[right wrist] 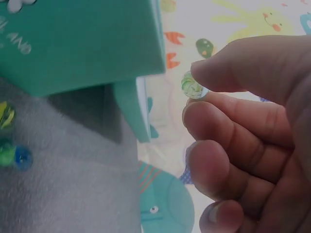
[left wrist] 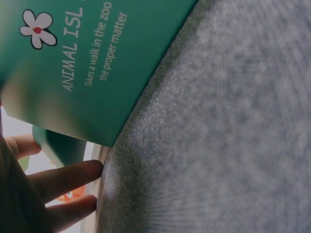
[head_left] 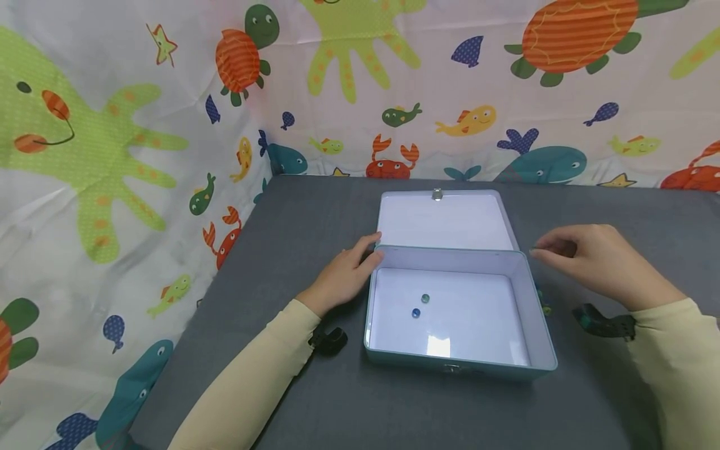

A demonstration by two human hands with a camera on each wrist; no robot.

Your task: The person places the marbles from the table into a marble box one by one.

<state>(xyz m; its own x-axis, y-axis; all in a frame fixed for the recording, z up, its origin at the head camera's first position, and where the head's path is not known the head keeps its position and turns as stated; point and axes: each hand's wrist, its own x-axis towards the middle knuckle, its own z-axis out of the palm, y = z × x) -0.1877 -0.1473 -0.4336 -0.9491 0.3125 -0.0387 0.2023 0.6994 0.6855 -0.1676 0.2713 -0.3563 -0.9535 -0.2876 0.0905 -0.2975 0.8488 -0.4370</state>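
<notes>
A teal tin box (head_left: 461, 365) with a white inside stands on the table, its hinged lid (head_left: 444, 219) folded back flat behind it. Inside lie a green marble (head_left: 425, 299) and a blue marble (head_left: 415, 313). My left hand (head_left: 343, 275) rests at the box's back left corner, thumb at the rim; two straight fingers (left wrist: 68, 180) show past the corner in the left wrist view. Off the box's back right corner, my right hand (head_left: 590, 259) pinches a clear green-and-white marble (right wrist: 193, 86) between thumb and fingertips.
Beside the box's right wall, a yellow marble (right wrist: 6, 114), a green marble (right wrist: 6, 153) and a blue marble (right wrist: 23, 158) lie on the grey tabletop (head_left: 315, 394). Cloth (head_left: 349, 75) printed with sea animals hangs behind and left of the table.
</notes>
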